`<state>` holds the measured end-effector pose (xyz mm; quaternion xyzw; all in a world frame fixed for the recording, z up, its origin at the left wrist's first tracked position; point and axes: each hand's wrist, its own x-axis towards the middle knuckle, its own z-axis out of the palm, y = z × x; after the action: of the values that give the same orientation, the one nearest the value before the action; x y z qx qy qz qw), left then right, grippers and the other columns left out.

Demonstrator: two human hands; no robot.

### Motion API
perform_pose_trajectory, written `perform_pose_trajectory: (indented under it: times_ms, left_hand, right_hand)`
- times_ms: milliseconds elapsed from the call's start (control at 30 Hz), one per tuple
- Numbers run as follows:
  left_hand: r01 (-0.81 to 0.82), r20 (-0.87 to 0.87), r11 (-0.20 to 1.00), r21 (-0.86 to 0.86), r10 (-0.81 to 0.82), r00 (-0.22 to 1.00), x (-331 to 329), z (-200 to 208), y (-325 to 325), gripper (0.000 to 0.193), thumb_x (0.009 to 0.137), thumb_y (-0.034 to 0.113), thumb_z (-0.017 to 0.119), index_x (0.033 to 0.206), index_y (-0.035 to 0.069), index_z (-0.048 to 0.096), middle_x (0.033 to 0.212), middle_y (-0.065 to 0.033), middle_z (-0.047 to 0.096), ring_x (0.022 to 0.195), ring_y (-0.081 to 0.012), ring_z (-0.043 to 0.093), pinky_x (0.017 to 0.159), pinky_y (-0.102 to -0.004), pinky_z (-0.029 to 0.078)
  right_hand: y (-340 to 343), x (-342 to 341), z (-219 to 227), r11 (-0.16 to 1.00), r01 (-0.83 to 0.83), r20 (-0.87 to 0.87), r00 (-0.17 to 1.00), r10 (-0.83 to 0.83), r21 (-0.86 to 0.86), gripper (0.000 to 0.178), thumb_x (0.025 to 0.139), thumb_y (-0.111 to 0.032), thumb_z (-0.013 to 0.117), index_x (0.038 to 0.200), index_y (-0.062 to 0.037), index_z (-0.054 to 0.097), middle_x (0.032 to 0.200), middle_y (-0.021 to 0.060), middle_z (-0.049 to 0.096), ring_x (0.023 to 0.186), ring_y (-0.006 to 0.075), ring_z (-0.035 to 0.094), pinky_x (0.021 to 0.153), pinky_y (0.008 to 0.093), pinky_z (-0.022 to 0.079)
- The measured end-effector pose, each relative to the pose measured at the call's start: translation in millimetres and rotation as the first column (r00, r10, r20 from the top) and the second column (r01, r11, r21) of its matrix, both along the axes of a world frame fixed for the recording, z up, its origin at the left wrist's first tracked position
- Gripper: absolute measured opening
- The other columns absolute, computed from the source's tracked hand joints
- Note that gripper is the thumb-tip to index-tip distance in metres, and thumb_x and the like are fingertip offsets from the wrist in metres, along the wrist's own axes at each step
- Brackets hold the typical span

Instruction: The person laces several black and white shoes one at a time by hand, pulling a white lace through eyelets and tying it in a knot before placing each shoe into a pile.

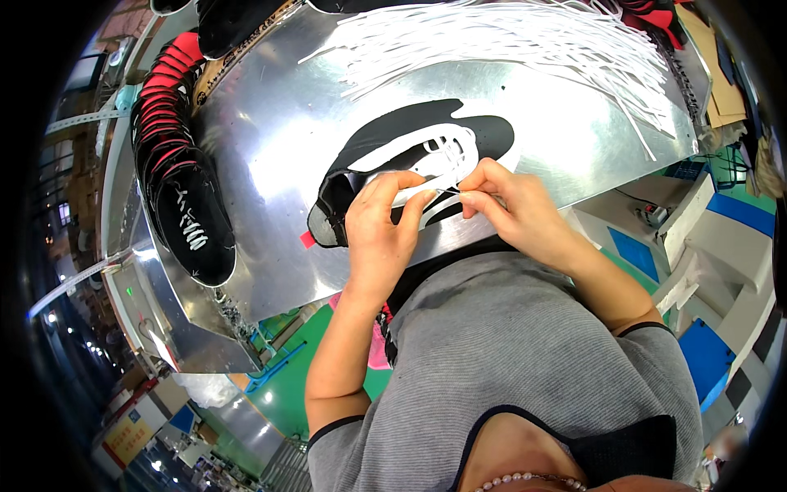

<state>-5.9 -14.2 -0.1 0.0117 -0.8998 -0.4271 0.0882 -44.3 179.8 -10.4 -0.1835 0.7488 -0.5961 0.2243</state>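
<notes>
A black-and-white shoe upper (385, 135) lies on the metal table in front of me, its heel with a red tab toward the left. White lacing crosses part of its opening. Over the near side of the upper, my left hand (384, 225) is closed, thumb and forefinger pinching a white shoelace (410, 192). My right hand (512, 201) meets it from the right, also closed, with its fingertips pinched on the thin end of the lace. The fingers cover part of the eyelet row, and the exact end of the lace is hard to make out.
Many loose white shoelaces (492, 37) are spread along the far side of the metal table (262, 271). A curved row of nested black-and-red shoe uppers (193, 221) lines the left edge. Brown cardboard (713, 70) sits at the far right, beyond the table's edge.
</notes>
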Motion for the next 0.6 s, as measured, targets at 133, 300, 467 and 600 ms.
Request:
perform_pose_trajectory:
  times_ms: [133,300,467,600]
  left_hand:
    - [0.011,0.009,0.999,0.046,-0.011,1.000,0.5,-0.4,-1.2,0.014,0.079,0.007,0.076,0.088,0.001,0.066,0.082,-0.0109,0.068,0.074,-0.0251,0.065,0.068,-0.0332,0.050]
    - [0.012,0.004,0.999,0.030,-0.012,1.000,0.0,-0.3,-0.7,0.014,0.079,0.007,0.076,0.088,0.001,0.067,0.083,-0.0109,0.068,0.074,-0.0244,0.065,0.068,-0.0323,0.050]
    - [0.011,0.033,0.998,0.065,-0.013,0.999,-0.1,-3.5,-2.2,0.015,0.079,0.007,0.076,0.088,0.000,0.067,0.083,-0.0116,0.069,0.073,-0.0239,0.066,0.067,-0.0315,0.050]
    - [0.038,0.121,0.971,0.235,-0.068,0.990,4.9,-14.4,-8.5,0.017,0.081,0.002,0.075,0.097,0.000,0.068,0.088,-0.0073,0.070,0.077,-0.0106,0.063,0.070,-0.0249,0.049]
  right_hand:
    - [-3.1,-1.0,-1.4,1.000,0.010,0.023,1.000,-0.010,-0.003,0.012,0.096,-0.014,0.056,0.095,-0.0017,0.055,0.074,0.0085,0.066,0.064,0.0218,0.063,0.062,0.0321,0.047]
    - [2.4,-0.3,0.2,1.000,0.006,0.020,1.000,-0.006,-0.004,0.012,0.095,-0.014,0.057,0.095,-0.0014,0.055,0.074,0.0081,0.066,0.063,0.0216,0.063,0.061,0.0318,0.047]
    - [-3.4,-0.5,0.5,0.999,0.029,-0.011,1.000,-0.029,0.028,0.013,0.095,-0.014,0.057,0.095,-0.0014,0.053,0.075,0.0112,0.066,0.066,0.0268,0.065,0.061,0.0352,0.048]
    - [-27.4,7.3,-12.2,0.991,0.125,-0.101,0.987,-0.121,0.036,0.013,0.096,-0.013,0.056,0.096,-0.0012,0.051,0.077,0.0155,0.066,0.071,0.0353,0.066,0.064,0.0409,0.050]
